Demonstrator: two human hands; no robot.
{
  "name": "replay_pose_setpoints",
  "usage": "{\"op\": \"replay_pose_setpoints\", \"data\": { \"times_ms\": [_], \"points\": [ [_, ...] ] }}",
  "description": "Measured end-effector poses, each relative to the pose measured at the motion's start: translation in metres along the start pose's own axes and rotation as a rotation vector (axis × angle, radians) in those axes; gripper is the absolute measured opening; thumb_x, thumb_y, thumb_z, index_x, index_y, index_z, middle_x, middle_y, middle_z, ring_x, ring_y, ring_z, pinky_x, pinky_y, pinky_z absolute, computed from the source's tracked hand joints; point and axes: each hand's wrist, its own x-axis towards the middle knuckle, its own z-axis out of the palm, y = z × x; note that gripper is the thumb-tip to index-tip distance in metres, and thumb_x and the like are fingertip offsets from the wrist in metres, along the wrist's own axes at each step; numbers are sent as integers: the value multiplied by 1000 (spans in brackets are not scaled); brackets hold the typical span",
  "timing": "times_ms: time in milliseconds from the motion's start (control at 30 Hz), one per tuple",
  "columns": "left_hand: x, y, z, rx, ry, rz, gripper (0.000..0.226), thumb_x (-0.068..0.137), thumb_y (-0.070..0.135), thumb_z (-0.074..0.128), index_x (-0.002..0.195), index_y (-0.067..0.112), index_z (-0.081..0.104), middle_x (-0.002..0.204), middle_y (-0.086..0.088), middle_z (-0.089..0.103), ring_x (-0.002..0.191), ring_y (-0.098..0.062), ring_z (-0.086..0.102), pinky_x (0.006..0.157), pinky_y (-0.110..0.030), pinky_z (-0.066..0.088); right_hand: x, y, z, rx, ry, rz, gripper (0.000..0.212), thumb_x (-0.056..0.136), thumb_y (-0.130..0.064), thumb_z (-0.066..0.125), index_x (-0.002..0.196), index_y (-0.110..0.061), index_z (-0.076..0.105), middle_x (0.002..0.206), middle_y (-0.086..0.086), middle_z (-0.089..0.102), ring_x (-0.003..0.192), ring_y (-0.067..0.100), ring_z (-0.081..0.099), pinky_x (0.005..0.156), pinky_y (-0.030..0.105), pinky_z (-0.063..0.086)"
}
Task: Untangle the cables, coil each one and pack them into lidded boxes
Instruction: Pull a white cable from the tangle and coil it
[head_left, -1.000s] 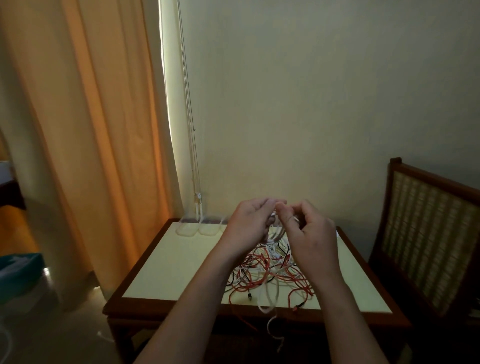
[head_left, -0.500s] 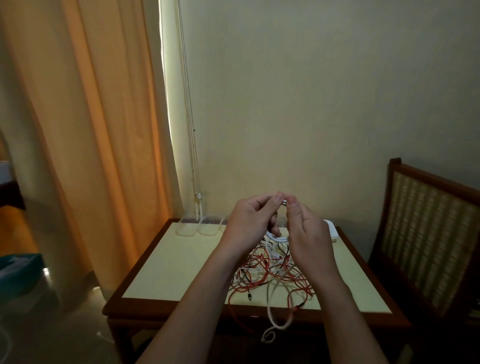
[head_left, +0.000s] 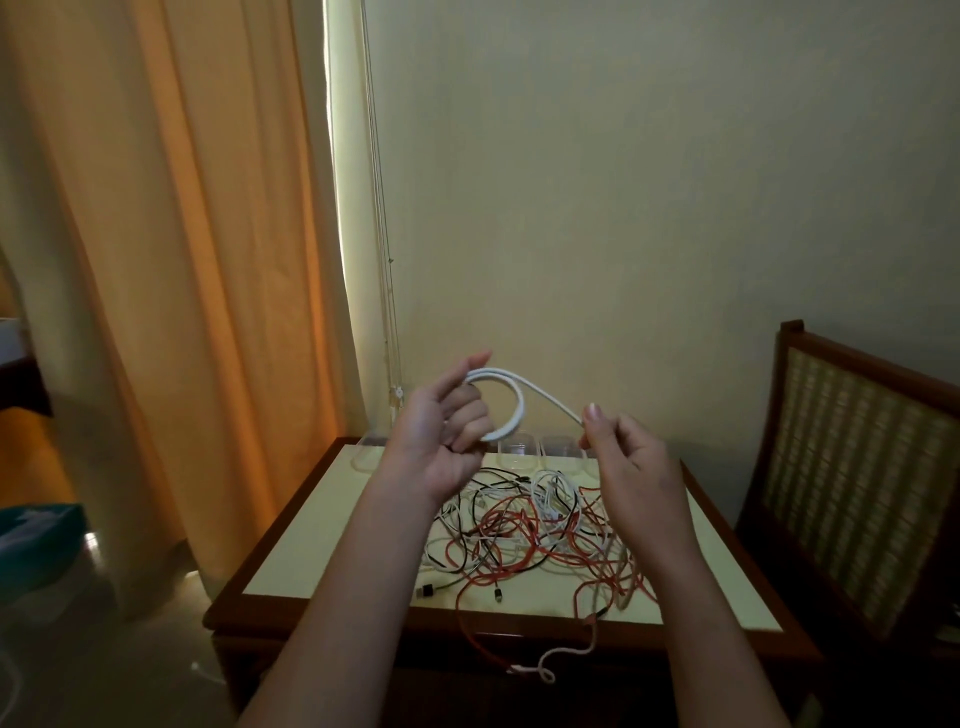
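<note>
A white cable (head_left: 511, 400) is held up above the table in a small loop. My left hand (head_left: 447, 431) grips the loop with curled fingers. My right hand (head_left: 623, 457) pinches the straight run of the same cable between thumb and forefinger, a short way to the right. Below both hands a tangle of red, white and black cables (head_left: 540, 525) lies on the table (head_left: 311, 530). One end of the tangle hangs over the table's front edge. Clear plastic boxes (head_left: 519, 449) stand along the far edge, partly hidden behind my hands.
A wooden chair with a woven back (head_left: 852, 483) stands close to the table's right side. An orange curtain (head_left: 182, 260) hangs at the left, with blind cords (head_left: 387, 260) beside it. The wall is right behind the table.
My hands have risen and moved apart. The white cable now forms a visible loop at my left hand, with a stretch drawn out to my right hand.
</note>
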Motion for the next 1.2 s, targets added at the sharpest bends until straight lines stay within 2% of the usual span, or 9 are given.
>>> {"op": "replay_pose_setpoints", "data": {
  "times_ms": [133,267,500,667,767,867,933,1100,1200],
  "points": [
    [0,21,-7,-131,87,96,29,99,15,41,103,2,67,47,8,25,31,-5,19,31,-18,13,4,11,-6,-19,-2,20,33,99,-47,57,82,-19,63,64,-14,55,55,0,45,60,30,40],
    [5,24,-11,-84,166,212,35,100,9,37,126,2,60,52,7,26,35,-5,21,32,-18,19,6,19,-5,-108,-32,-22,21,98,-39,60,85,-25,65,76,-11,61,67,0,51,61,28,40],
    [4,-1,-6,605,291,551,27,105,11,45,126,9,62,62,4,54,55,-9,53,49,-20,40,3,22,4,-400,-9,-188,24,99,-30,61,77,-22,67,59,-13,55,64,3,52,54,14,31],
    [-2,-24,5,994,175,590,27,107,16,43,129,20,58,84,-7,68,69,-7,70,63,-21,56,1,16,7,-403,-56,-283,29,101,-33,56,73,-29,57,59,-18,51,64,0,50,58,23,33],
    [-1,-36,4,1229,116,581,29,106,19,45,131,21,59,85,-6,71,71,-11,72,69,-28,59,2,16,8,-374,-31,-321,39,103,-35,53,69,-18,57,56,-11,49,60,7,49,58,30,33],
    [3,-41,-1,1426,39,464,27,105,25,49,126,26,66,77,0,70,57,-12,63,60,-30,52,4,13,7,-313,14,-350,46,102,-42,46,69,-12,58,54,-5,49,60,13,51,53,19,31],
    [3,-43,-1,1411,-32,354,25,104,25,50,117,23,72,64,2,61,53,-9,50,57,-25,40,4,10,6,-262,27,-351,49,103,-43,45,70,-10,59,55,-2,51,60,15,51,51,17,30],
    [-5,-40,10,915,-107,75,19,102,20,54,97,11,70,53,7,31,46,-8,23,48,-23,17,0,3,6,-147,47,-208,39,99,-52,49,78,-20,56,65,-1,57,57,8,48,50,17,34],
    [-6,-37,12,758,-152,15,20,95,20,62,104,3,69,54,7,24,43,-6,18,42,-19,15,-2,0,7,-103,-5,-111,42,98,-59,41,92,-21,58,77,-2,62,64,1,53,53,16,39]
  ]
}}
